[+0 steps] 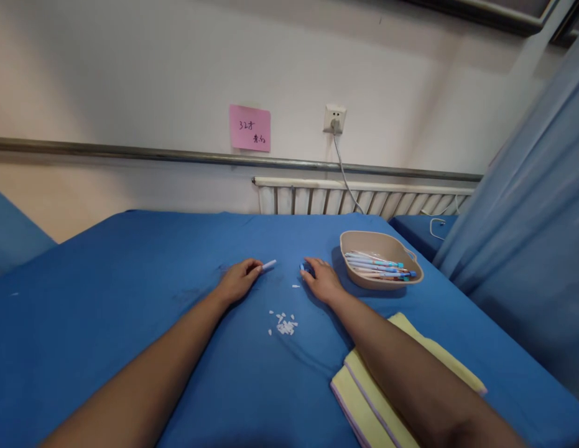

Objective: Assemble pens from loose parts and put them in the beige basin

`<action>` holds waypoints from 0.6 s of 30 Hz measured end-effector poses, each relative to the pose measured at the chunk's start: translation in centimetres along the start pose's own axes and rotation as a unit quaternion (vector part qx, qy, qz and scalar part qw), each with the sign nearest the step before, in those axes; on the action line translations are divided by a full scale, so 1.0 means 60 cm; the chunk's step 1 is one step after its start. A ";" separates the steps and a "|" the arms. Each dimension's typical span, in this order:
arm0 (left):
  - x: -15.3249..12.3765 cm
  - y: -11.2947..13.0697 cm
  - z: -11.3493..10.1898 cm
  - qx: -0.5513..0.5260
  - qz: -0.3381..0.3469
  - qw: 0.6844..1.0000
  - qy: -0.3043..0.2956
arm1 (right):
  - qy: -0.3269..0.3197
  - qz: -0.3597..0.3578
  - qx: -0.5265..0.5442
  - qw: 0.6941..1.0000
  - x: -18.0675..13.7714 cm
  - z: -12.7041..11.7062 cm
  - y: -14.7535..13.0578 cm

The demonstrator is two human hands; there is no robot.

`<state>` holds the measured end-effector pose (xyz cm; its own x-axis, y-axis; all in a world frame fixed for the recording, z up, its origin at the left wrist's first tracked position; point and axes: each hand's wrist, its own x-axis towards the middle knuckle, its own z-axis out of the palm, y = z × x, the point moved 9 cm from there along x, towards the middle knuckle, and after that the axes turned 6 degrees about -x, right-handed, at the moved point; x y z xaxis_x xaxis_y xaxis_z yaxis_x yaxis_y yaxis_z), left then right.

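Observation:
My left hand is closed, with a short pale tube, like a pen cap or barrel, pinched between thumb and fingers and pointing right. Across a small gap, my right hand curls its fingers round a small blue piece; most of it is hidden, so its kind does not show. One small white piece lies just left of the right hand. Nearer to me is a loose heap of small white pieces, too small to name. Both hands rest low over the blue sheet.
A beige basket holding several pens stands right of my right hand. Under my right forearm lies a folded yellow towel. Behind the bed are a radiator, a rail and a plugged-in cable. A blue curtain hangs at right.

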<state>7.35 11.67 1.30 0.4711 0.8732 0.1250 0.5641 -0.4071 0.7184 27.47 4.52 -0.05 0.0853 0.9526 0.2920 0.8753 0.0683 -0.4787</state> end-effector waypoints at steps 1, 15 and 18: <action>-0.001 0.002 0.000 0.011 0.006 1.000 0.000 | -0.009 -0.004 -0.012 1.000 0.003 0.005 -0.005; -0.082 0.071 0.054 -0.062 0.013 0.998 0.005 | -0.068 -0.141 0.054 0.986 -0.047 0.031 -0.104; -0.100 0.069 0.056 -0.082 -0.004 0.997 0.011 | -0.073 -0.125 0.035 0.989 -0.061 0.027 -0.103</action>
<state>9.15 3.87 1.24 0.4501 0.8831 0.1326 0.4481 -0.3518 0.8218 20.96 1.09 0.49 -0.2039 0.9359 0.2873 0.8253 0.3222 -0.4637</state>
